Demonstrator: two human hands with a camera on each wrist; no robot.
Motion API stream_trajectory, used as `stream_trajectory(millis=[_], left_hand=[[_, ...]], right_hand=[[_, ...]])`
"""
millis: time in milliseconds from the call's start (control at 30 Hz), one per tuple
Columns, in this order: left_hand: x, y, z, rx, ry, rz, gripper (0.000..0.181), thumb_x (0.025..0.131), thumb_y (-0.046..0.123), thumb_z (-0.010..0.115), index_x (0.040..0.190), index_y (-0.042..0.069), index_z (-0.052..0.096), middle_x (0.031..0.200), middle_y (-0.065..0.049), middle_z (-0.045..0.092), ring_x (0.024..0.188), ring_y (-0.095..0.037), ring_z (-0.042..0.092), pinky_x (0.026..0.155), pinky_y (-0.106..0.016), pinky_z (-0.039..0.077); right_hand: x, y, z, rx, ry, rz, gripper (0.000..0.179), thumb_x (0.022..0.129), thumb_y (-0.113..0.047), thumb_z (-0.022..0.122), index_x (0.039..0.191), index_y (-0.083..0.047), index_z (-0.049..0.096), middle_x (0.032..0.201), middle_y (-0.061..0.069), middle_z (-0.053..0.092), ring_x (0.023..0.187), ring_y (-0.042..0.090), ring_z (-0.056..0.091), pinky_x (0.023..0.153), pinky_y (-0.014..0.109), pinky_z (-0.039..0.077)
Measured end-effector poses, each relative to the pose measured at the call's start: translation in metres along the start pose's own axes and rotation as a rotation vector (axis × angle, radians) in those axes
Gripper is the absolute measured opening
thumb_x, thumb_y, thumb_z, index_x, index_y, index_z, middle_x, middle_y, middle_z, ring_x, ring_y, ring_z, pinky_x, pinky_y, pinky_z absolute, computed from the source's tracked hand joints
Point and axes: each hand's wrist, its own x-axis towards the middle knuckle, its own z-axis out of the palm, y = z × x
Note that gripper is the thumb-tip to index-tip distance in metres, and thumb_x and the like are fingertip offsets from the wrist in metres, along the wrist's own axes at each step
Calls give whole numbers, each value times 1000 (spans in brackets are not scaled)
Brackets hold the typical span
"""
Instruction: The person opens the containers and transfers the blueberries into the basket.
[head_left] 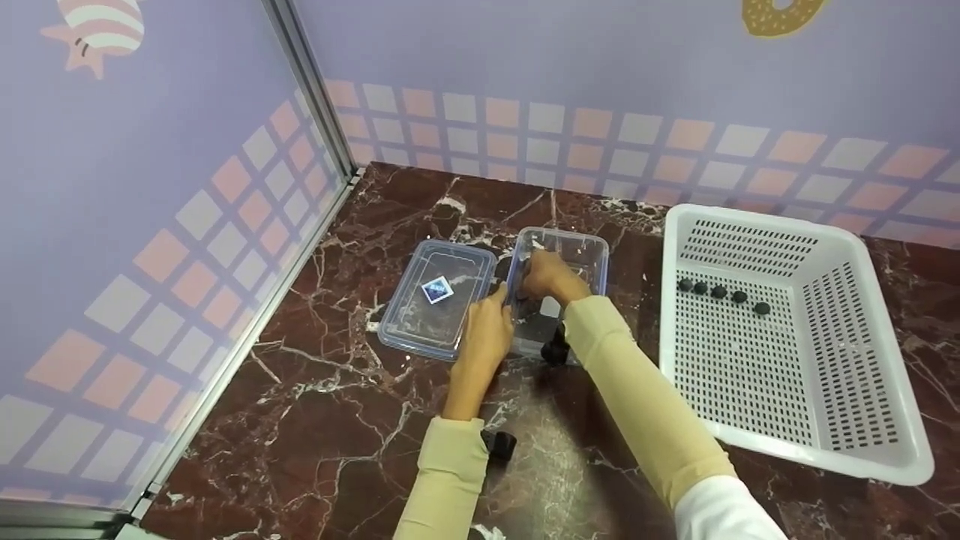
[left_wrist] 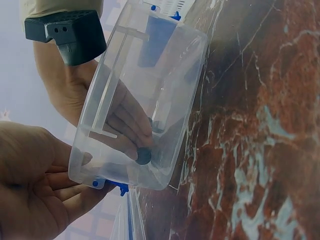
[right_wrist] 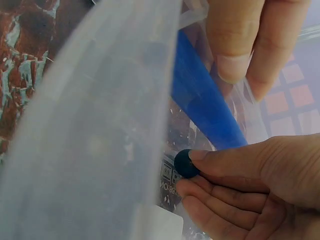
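Note:
A clear plastic container (head_left: 564, 238) with blue clips stands on the dark red marble surface. My left hand (head_left: 486, 334) grips its left rim; in the left wrist view, the thumb lies against the wall with the fingers below. Inside the container, my right hand (head_left: 553, 276) pinches a small dark ball (right_wrist: 186, 163) between thumb and fingertips, low near the bottom. Another dark shape (left_wrist: 157, 125) shows behind those fingers, too hidden to identify. The container's clear lid (head_left: 433, 296), with a blue diamond label, lies flat to its left.
On the right stands a large white perforated basket (head_left: 874, 337). Several dark balls (head_left: 719, 292) lie in a row on its floor, toward the far left. Patterned panels (head_left: 480, 127) rise behind and to the left of the marble surface (head_left: 337, 442).

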Motion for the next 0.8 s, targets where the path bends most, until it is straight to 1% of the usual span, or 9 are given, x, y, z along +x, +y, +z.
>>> stream_trajectory(millis=[67,233,300,433,533,633,800], left_hand=[[0,0,0,-3,-1,-5,40,90,6,59,130,3,59,111,-22,68,99,-39,66,85,-46,53],[1,0,-1,-17,-10,-14,40,91,6,59,131,4,58,114,-21,67,101,-38,66,86,-46,52],[1,0,-2,-11,-11,-16,40,91,6,58,131,4,57,114,-21,67,101,-38,66,86,-46,52],[1,1,-2,-7,-15,-17,40,91,6,58,131,3,57,114,-22,67,101,-38,66,86,-46,52],[1,1,-1,-16,-17,-26,39,91,6,58,131,3,58,115,-22,66,102,-38,65,87,-47,52],[1,0,-1,-25,-20,-38,40,91,6,58,131,3,58,117,-22,65,104,-38,65,88,-47,52],[2,0,-1,-35,-14,-34,39,91,6,58,130,2,58,117,-23,65,104,-39,65,89,-47,51]], right_hand=[[-1,-1,0,-16,-3,-5,14,73,-8,74,81,4,74,63,7,68,53,12,53,53,21,45],[-3,1,-3,0,-5,-19,14,74,-8,73,78,5,75,55,2,64,47,8,49,48,18,41],[-4,1,-5,-3,-1,-35,14,75,-9,72,78,4,75,54,0,63,49,8,48,49,18,40],[-9,2,-15,-25,31,-60,14,75,-12,70,79,0,77,56,-4,62,56,12,49,54,21,42],[-14,2,-22,8,44,-46,14,76,-12,69,78,-1,76,55,-5,59,57,13,51,57,23,44],[-18,2,-28,56,38,-28,12,77,-11,70,78,0,76,57,-2,63,55,10,52,59,22,45],[-25,3,-38,98,31,-45,14,81,-9,69,85,2,75,62,0,65,54,7,50,54,20,41]])
